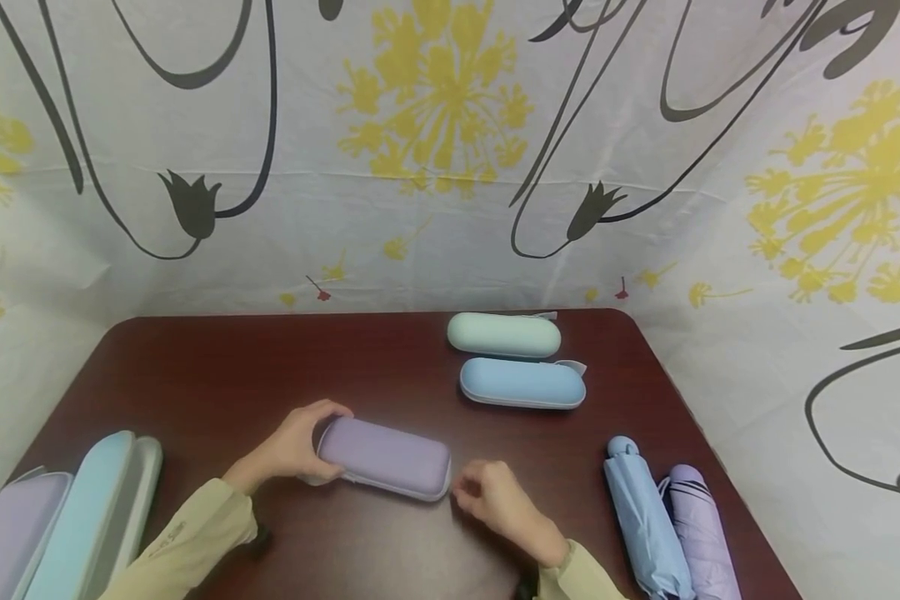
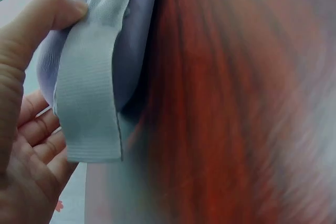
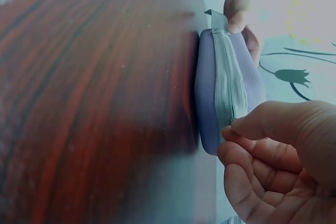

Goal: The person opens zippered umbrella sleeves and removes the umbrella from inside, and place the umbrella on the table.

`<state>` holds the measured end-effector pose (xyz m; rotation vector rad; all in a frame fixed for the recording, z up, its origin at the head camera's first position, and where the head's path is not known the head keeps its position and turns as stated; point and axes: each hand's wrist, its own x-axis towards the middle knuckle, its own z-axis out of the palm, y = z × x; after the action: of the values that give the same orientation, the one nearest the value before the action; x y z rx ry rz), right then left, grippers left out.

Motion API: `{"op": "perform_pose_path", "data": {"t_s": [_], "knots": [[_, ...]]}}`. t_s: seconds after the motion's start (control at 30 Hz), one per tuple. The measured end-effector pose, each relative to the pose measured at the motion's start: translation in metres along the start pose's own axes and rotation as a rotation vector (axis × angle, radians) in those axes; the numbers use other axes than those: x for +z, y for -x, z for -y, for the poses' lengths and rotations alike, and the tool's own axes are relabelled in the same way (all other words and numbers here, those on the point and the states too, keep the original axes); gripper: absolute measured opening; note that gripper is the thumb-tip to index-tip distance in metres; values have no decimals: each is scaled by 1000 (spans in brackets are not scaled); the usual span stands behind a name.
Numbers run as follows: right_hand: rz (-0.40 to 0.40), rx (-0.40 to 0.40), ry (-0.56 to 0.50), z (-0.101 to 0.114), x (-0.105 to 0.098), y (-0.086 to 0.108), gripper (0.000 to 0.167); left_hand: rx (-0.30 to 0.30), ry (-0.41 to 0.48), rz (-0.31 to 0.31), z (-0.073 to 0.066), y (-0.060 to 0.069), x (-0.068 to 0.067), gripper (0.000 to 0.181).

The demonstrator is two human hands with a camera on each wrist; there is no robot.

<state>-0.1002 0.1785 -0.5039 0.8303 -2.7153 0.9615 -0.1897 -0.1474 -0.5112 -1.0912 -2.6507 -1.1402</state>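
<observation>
A purple zippered case [image 1: 390, 457] lies across the middle of the table. My left hand [image 1: 294, 446] grips its left end, thumb on the near side and fingers round the far side. In the left wrist view a grey fabric tab [image 2: 89, 93] hangs from that end under the thumb. A pale zipper [image 3: 229, 77] runs along the case's side. At the right end my right hand [image 1: 501, 502] pinches thumb and forefinger together at the zipper; the right wrist view shows a small pull [image 3: 234, 123] there, mostly hidden by the fingertips.
A mint case [image 1: 504, 335] and a blue case [image 1: 522, 383] lie at the back right. On the right are a blue folding umbrella [image 1: 645, 517] and a lilac umbrella [image 1: 701, 533]. Another purple case [image 1: 18, 529] and a light-blue case [image 1: 82, 517] stand at the left edge.
</observation>
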Motion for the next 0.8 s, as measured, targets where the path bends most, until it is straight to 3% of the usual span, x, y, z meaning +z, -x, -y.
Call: {"op": "perform_pose_path", "data": {"t_s": [0.27,0.6,0.8], "knots": [[9,-2,28,-2,-3,-2,12,-28,3,-54,-3,7,5,63],[55,23,-19,-6,-6,-2,10,-37,119,28,-4,11,-1,63],[60,17,-4,-4,-6,-2,9,-61,149,15,-2,13,2,62]]}}
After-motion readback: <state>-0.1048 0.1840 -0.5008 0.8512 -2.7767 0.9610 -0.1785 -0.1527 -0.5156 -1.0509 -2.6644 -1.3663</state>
